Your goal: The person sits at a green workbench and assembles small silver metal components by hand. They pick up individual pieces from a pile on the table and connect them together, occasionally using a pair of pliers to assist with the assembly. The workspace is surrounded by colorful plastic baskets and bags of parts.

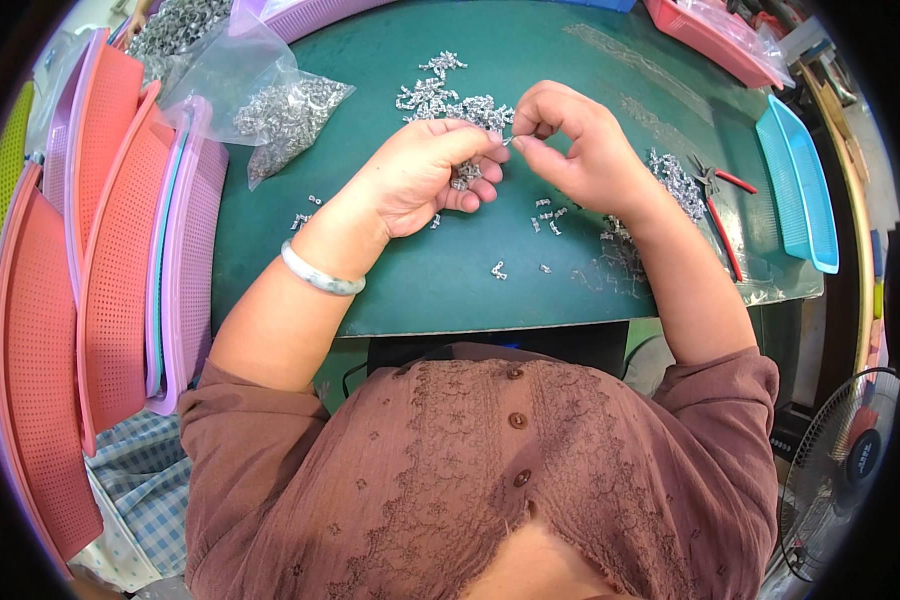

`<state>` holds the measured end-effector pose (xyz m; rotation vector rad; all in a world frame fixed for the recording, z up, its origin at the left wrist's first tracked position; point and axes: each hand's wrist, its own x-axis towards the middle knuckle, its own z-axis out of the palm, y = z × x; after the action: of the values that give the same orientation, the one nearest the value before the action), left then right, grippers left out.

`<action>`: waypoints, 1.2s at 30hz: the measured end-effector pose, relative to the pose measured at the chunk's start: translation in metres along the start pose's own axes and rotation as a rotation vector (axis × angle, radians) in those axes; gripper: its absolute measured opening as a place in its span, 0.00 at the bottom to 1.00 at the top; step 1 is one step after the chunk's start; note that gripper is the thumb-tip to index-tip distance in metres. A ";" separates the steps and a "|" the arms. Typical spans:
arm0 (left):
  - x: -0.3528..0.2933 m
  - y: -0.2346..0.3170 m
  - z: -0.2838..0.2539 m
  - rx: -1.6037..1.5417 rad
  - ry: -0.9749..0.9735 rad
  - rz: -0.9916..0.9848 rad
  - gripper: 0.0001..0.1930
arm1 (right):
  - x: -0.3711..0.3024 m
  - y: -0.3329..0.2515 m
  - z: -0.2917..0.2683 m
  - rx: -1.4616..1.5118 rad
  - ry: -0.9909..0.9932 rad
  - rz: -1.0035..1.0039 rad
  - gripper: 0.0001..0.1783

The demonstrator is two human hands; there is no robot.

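My left hand (425, 172) is palm up, its fingers curled round several small silvery metal parts (465, 177). Thumb and forefinger of that hand pinch at a tiny metal piece (507, 141). From the right, my right hand (575, 140) meets it there, thumb and forefinger closed together on the same piece. How the piece is shaped cannot be made out. Just beyond the hands lies a loose pile of similar metal parts (428, 98). A few single parts (498, 270) are scattered nearer to me on the green tabletop (420, 300).
A clear plastic bag of metal parts (295, 115) lies at the left. Stacked perforated baskets (120, 270) line the left edge. Red-handled pliers (722, 215) rest beside another pile (676, 185) at the right. A blue basket (796, 185) stands at the right edge, with a fan (840, 460) below.
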<state>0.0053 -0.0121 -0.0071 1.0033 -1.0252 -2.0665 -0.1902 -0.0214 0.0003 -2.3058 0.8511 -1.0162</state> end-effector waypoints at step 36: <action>-0.002 0.003 -0.003 -0.135 0.038 0.130 0.02 | -0.001 -0.002 0.006 -0.003 0.034 0.137 0.06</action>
<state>0.0096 -0.0136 -0.0049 0.8810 -0.8951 -1.9742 -0.1852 -0.0178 -0.0025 -2.2045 1.0100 -0.9978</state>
